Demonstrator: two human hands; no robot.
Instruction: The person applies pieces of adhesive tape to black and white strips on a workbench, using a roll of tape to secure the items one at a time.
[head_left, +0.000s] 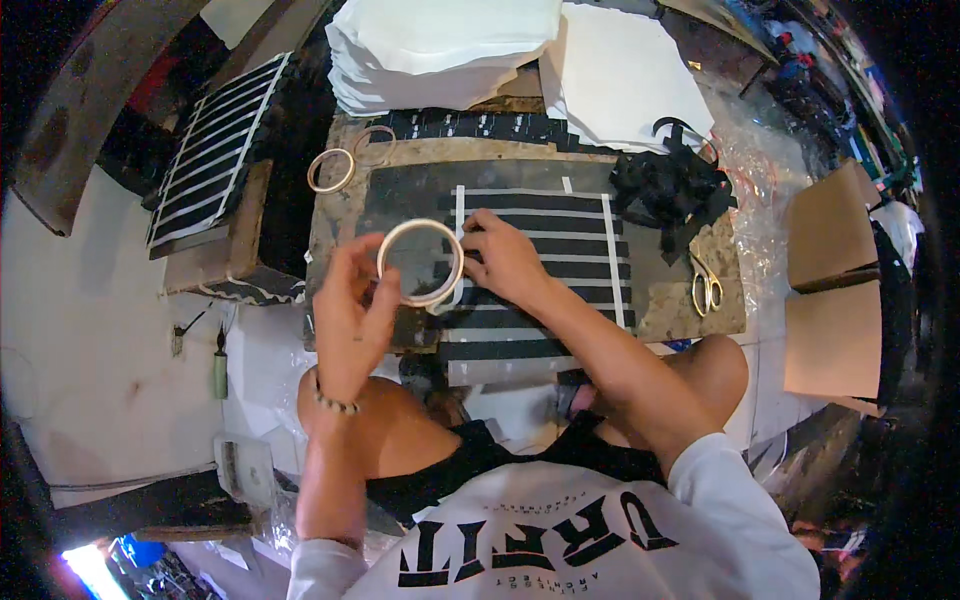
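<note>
A roll of pale adhesive tape (458, 259) is gripped by my left hand (351, 315), fingers behind its ring and thumb at the near side. Its loose end hangs near the left side of a sheet of black and grey stripes (525, 345). On that sheet rests my right hand (502, 255), its fingertips at the white tape strip (460, 202) along the left edge; whether they pinch the tape is hidden. A second white strip (613, 262) runs down the right side, and a short tape piece (567, 184) sits at the top.
Two tape rings, one nearer (331, 171) and one farther (375, 145), lie at the table's left. Scissors (705, 281) and a black tangled heap (671, 184) are at right. White sheet stacks (442, 45) stand behind. A striped panel (217, 150) leans over a box (225, 262) at left.
</note>
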